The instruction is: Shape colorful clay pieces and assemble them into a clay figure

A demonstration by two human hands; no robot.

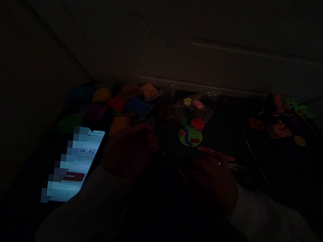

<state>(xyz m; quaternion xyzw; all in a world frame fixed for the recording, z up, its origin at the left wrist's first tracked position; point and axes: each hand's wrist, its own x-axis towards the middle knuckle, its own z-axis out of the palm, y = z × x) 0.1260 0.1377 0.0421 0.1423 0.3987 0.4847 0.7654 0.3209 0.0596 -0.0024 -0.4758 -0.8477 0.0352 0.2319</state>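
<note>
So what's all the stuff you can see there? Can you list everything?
phone: one, bright screen, left of the hands
modelling clay lumps: several, red, blue, yellow, pink, at the back
clay disc: one, green with red and blue, mid-mat
pink clay strip: one, pink, by the right hand
clay shapes: several, pink, yellow, green, far right
mat: one, black, under the clay
left hand: one, white sleeve, centre-left
right hand: one, white sleeve, centre-right

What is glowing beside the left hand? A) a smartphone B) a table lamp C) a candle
A: a smartphone lies to the side of the left hand, its bright screen showing a time.
</note>
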